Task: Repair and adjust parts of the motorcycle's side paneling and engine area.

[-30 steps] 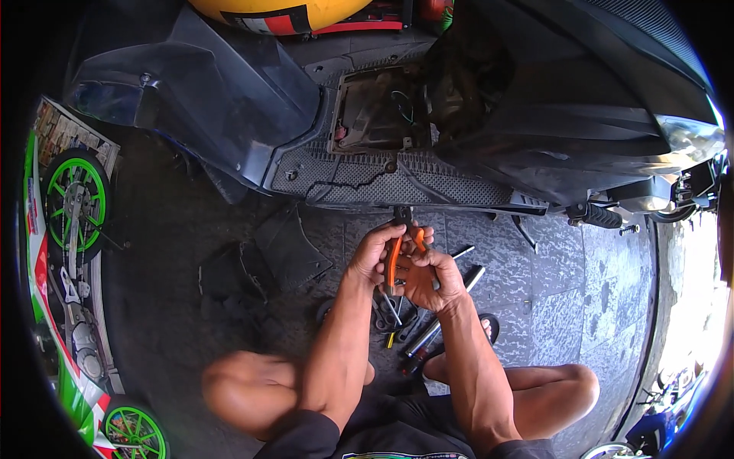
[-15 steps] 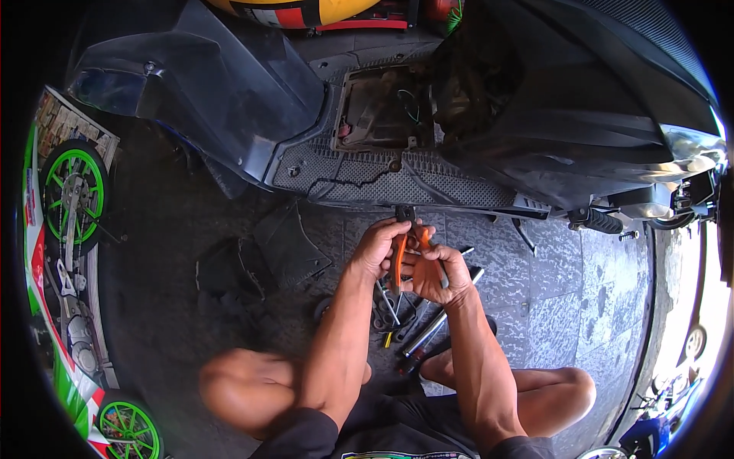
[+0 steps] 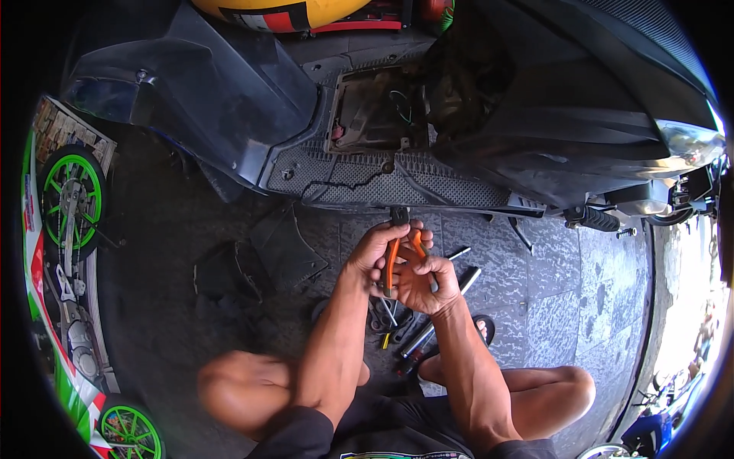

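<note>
My left grip [image 3: 375, 246] is closed around the left orange handle of a pair of pliers [image 3: 391, 264], with the thumb pressed near the dark head. My right grip [image 3: 432, 284] is half curled, palm turned up, its thumb lying over the other handle, which is orange with a grey end. The two handles stand spread apart between my grips, and the head points away from me. It reaches the near edge of a dark scooter [image 3: 466, 186]; I cannot tell whether it touches that edge or has anything between its jaws.

Beyond my grips, the scooter's textured footboard runs across from left to right, with a rectangular opening [image 3: 371, 115] in its middle. Farther beyond, a rounded yellow object [image 3: 294, 14] shows at the top.

Below and just right of my grips, a long metal bar [image 3: 418, 342] lies slanted on the grey floor [image 3: 562, 306], partly hidden behind my right forearm. Directly below my grips is a jumble of small tools, one with a yellow end [image 3: 385, 341]. A foot [image 3: 482, 327] shows past my right forearm.

Left of my grips, dark panels [image 3: 287, 249] lie on the floor. Much farther left stands a motorbike with bright green wheels [image 3: 99, 195]. My bent knees are spread to both sides, nearer me than my grips.
</note>
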{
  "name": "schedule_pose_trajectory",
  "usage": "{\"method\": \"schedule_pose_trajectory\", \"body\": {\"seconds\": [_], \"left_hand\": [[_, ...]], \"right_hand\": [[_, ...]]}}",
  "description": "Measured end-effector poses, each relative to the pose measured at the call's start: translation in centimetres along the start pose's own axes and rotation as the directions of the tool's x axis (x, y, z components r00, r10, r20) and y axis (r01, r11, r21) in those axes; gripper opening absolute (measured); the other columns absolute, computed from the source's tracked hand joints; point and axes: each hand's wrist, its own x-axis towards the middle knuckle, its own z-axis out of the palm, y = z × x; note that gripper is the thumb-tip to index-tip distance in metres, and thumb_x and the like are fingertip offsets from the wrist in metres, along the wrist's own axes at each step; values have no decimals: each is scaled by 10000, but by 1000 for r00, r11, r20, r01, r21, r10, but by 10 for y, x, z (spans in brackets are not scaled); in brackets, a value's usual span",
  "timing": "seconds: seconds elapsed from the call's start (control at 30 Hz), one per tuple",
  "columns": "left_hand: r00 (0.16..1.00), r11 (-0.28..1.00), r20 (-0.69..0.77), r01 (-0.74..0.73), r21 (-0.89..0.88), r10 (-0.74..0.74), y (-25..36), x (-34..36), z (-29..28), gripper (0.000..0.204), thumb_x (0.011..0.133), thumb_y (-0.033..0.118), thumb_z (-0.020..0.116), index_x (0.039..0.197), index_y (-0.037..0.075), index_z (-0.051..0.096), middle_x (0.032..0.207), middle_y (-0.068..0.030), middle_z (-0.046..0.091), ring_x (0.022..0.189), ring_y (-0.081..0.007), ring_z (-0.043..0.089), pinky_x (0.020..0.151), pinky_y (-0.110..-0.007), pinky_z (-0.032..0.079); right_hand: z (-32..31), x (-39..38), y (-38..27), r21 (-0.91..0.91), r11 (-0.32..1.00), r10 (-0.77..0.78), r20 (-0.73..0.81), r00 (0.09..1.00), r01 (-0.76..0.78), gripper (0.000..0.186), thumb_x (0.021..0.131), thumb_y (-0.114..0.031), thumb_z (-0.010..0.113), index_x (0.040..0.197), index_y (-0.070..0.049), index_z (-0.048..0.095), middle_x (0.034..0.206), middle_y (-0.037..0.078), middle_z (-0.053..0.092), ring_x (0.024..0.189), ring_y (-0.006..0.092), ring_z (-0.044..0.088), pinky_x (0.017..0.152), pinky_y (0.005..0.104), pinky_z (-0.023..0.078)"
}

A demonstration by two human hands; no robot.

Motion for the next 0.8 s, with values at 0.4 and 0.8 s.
{"method": "schedule_pose_trajectory", "body": {"seconds": [0.4, 0.8], "left_hand": [[994, 993, -102, -13, 119, 25, -14, 10, 0, 259, 953, 224, 551, 1113, 30, 613, 1085, -139, 674, 944, -261, 688, 825, -400, 585], [993, 981, -97, -52, 185, 71, -18, 16, -3, 314, 976, 294, 537, 1108, 23, 622, 1070, -136, 677, 948, -260, 687, 835, -383, 585]], "right_hand": [[-37, -5, -55, -288, 934, 245, 90, 965, -211, 799, 699, -195, 638, 1403, 41, 342, 1319, 274, 502, 1214, 438, 523, 968, 607, 444], [-55, -5, -76, -389, 857, 366, -1, 931, -337, 777, 727, -36, 565, 1436, 69, 265, 1359, 286, 470, 1220, 423, 520, 983, 622, 428]]}}
